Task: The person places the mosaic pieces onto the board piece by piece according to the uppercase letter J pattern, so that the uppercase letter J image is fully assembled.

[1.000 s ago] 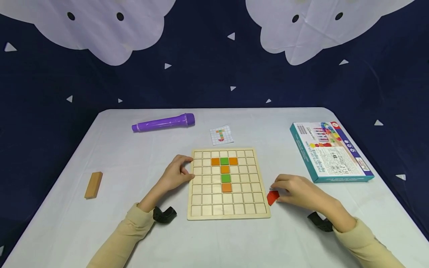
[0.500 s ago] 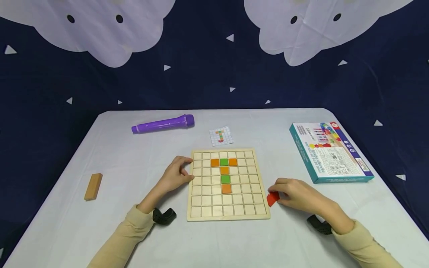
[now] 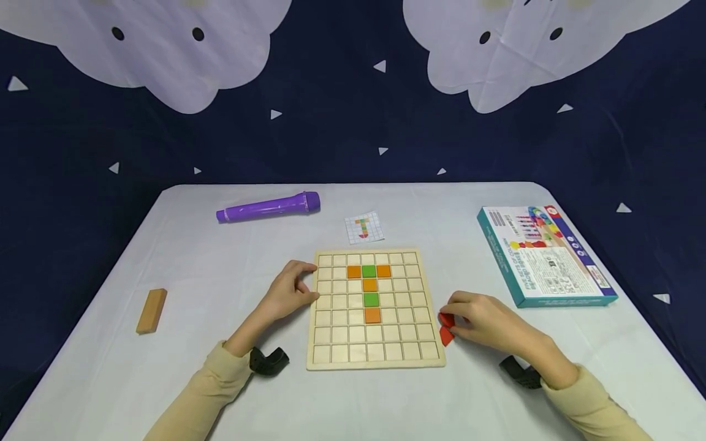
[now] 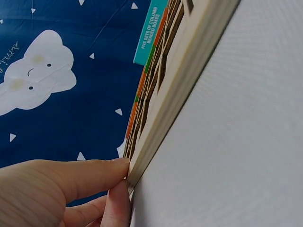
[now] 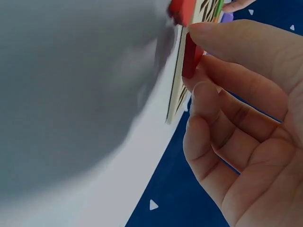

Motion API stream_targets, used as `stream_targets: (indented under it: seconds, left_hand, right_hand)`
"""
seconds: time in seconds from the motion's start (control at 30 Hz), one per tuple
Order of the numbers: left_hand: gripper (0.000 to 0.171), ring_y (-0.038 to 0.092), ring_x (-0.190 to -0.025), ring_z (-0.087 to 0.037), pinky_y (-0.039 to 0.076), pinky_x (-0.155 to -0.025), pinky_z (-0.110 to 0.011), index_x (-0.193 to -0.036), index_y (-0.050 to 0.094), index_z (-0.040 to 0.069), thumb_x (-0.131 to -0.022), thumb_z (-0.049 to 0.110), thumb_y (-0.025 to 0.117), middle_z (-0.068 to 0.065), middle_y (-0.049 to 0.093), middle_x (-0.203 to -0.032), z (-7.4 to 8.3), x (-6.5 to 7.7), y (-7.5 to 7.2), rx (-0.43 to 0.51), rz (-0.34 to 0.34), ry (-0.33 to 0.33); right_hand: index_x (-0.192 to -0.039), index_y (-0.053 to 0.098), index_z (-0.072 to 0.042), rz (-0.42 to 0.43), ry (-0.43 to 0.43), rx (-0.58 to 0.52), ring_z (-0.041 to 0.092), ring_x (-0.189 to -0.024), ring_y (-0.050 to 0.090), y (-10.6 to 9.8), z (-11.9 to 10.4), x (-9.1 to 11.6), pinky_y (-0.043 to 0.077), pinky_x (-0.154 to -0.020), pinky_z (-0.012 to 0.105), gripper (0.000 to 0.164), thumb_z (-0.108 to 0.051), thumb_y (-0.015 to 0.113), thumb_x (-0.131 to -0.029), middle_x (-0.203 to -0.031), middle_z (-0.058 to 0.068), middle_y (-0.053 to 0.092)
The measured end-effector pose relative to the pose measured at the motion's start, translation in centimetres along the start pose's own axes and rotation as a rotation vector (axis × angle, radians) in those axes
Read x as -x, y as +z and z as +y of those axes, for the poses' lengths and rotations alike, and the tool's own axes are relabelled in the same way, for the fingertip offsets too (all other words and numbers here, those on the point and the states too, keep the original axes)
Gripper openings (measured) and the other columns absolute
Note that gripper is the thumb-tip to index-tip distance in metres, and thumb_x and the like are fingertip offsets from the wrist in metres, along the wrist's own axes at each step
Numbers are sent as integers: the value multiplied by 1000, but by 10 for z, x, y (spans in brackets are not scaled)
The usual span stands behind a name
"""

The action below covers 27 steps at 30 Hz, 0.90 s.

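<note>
A wooden grid board [image 3: 342, 334] lies mid-table. Set in its cells are several orange [image 3: 372, 315] and green [image 3: 371, 299] square tiles in a T-like shape. My left hand [image 3: 285, 293] holds the board's left edge with spread thumb and forefinger; the left wrist view shows the fingertips [image 4: 116, 168] at that edge. Right of the board, my right hand [image 3: 485, 318] pinches a red piece [image 5: 189, 59] between thumb and finger; its full outline is hidden. A second red piece [image 3: 446, 335] with a pointed end lies just below it, by the board's right edge.
A small pattern card [image 3: 364, 228] lies behind the board. Back left is a purple microphone-shaped object [image 3: 268, 207]; a tan wooden block [image 3: 151, 311] lies at left. A teal-sided box [image 3: 546, 257] sits at right. Black wrist pieces [image 3: 268, 362] are near both wrists.
My right hand has drawn one red piece slightly apart from the other. The left hand stays at the board's edge. The view has tilted up slightly.
</note>
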<state>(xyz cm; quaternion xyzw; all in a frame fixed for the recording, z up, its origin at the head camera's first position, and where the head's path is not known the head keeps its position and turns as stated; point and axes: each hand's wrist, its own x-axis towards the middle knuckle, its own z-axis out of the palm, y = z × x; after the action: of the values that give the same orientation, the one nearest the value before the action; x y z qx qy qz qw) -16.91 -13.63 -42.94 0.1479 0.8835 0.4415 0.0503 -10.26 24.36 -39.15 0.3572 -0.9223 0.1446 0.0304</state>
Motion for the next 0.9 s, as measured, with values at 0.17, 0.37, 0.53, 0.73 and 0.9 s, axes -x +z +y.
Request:
stream_targets:
  seconds: [0.17,0.37,0.53,0.73,0.9]
  left_hand:
    - [55,55,-69,-7,43,-67,-19,-124,53,-3,-73,4,73,-17,52,-121,0,0,-1,-1,5,4]
    - [55,55,-69,-7,43,-67,-19,-124,53,-3,-74,4,73,-17,52,-121,0,2,0,7,-1,-4]
    - [54,55,-69,-7,43,-66,-19,-124,53,-3,-74,3,73,-17,52,-121,1,3,1,10,4,-7]
    - [54,55,-69,-7,43,-66,-19,-124,53,-3,-74,4,73,-16,53,-121,-1,2,2,8,3,-2]
    - [54,54,-69,-8,43,-66,-19,-124,53,-3,-74,4,73,-16,53,-121,-1,2,2,10,8,-3]
  right_hand:
    - [-96,72,-7,-5,-7,-17,0,-68,50,2,-7,-11,43,-59,14,23,-9,75,-73,-88,-4,63]
    - [-96,72,-7,-12,-43,-24,1,-69,51,5,-16,-22,43,-59,14,24,-11,76,-73,-89,-4,63]
    - [-96,71,-7,-16,-88,-34,2,-71,52,8,-24,-31,44,-61,13,23,-14,76,-75,-89,-4,63]
    - [-91,71,-10,6,-166,-26,2,-71,52,14,-35,-43,45,-63,13,18,-12,76,-74,-85,-5,62]
    - [-88,71,-11,22,-230,6,1,-71,51,19,-43,-54,45,-64,14,16,-11,76,-73,-82,-5,62]
